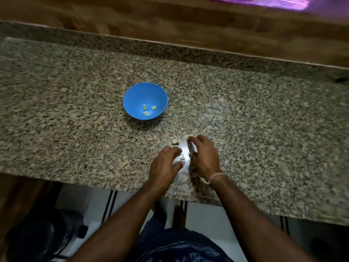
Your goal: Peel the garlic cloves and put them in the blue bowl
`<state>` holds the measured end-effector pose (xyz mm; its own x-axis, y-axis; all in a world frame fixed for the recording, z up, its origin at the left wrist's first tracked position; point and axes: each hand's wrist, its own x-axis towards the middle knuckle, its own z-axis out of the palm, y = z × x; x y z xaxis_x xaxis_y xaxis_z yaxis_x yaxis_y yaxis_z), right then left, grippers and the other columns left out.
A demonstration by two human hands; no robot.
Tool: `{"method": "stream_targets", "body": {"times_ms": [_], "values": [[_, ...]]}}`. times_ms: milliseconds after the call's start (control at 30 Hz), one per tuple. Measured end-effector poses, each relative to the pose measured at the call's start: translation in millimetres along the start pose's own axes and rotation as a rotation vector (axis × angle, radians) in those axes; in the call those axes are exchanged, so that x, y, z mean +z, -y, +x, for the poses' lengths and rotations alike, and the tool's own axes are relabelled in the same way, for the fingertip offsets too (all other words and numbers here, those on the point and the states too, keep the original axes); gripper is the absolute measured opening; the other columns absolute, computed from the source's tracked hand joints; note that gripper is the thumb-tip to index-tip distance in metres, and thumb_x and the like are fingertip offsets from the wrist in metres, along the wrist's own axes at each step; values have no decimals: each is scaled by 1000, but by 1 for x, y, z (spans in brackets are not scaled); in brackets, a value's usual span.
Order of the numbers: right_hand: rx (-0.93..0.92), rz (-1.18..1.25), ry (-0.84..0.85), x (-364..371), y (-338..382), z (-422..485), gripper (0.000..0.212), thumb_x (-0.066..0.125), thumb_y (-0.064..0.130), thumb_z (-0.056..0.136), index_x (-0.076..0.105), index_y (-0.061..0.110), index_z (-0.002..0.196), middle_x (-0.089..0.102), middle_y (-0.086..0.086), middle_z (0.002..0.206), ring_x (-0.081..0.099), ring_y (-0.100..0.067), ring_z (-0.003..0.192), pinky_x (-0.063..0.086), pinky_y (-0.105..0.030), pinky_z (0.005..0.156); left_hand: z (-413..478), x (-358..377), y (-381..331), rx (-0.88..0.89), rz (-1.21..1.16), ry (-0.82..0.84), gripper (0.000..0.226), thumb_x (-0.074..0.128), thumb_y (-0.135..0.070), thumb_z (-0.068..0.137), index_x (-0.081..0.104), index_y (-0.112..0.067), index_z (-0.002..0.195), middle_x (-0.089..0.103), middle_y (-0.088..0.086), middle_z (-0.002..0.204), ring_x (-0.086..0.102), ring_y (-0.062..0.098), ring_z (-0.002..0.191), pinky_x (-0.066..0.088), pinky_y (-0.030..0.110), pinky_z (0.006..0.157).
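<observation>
Setting: I look down on a speckled granite worktop (75,114) backed by a wooden panel (170,19)
Centre: the blue bowl (136,95) stands upright mid-worktop, well beyond the hands, with three peeled cloves (146,113) lying apart in its bottom
Near edge, left: the left hand (166,163) sits low over the worktop, fingers curled, fingertips at a small clove (182,158); blur keeps me from telling whether it pinches it
Near edge, right: the right hand (204,156) is just beside the left, fingers curled down toward the worktop; I cannot tell whether it holds anything
Between hands and bowl: a loose clove (174,141) lies on the worktop, near the fingertips
Wrist: a pale band (213,177) circles the right wrist
</observation>
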<state>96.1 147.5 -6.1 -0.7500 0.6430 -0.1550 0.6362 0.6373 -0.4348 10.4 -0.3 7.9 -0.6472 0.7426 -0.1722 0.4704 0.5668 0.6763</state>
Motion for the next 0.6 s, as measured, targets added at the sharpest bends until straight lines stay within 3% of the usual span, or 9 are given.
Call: {"method": "stream_targets", "body": {"times_ms": [133, 300, 433, 500, 600], "values": [[46, -96, 51, -6, 7, 10, 59, 77, 19, 89, 57, 31, 143, 46, -4, 159, 41, -31, 144, 43, -47, 109, 15, 17, 7, 57, 102, 37, 10, 70, -33, 95, 65, -29, 103, 60, -7, 100, 60, 19, 92, 37, 31, 65], [83, -100, 76, -19, 13, 16, 72, 83, 25, 85, 51, 33, 149, 36, 2, 167, 34, -25, 150, 40, -47, 112, 24, 6, 8, 9, -72, -3, 9, 70, -30, 94, 61, -32, 94, 61, -13, 87, 59, 7, 79, 40, 30, 62], [151, -99, 110, -22, 19, 23, 81, 85, 42, 83, 46, 34, 154, 31, 3, 169, 28, -27, 154, 41, -51, 113, 44, -38, 5, -31, -234, -161, 8, 71, -30, 96, 64, -31, 95, 67, -14, 83, 62, 1, 73, 45, 26, 60], [186, -106, 118, -20, 23, 28, 86, 85, 44, 83, 42, 36, 157, 27, 5, 171, 25, -28, 156, 41, -52, 114, 61, -65, 8, -56, -229, -268, 7, 72, -31, 96, 65, -30, 96, 68, -13, 86, 62, 3, 74, 47, 28, 62], [212, -121, 118, -17, 30, 34, 89, 85, 43, 84, 37, 36, 159, 23, 5, 172, 21, -29, 157, 40, -54, 115, 95, -95, 18, -115, -139, -389, 8, 74, -29, 94, 67, -27, 96, 69, -16, 90, 61, 8, 69, 37, 28, 62]]}}
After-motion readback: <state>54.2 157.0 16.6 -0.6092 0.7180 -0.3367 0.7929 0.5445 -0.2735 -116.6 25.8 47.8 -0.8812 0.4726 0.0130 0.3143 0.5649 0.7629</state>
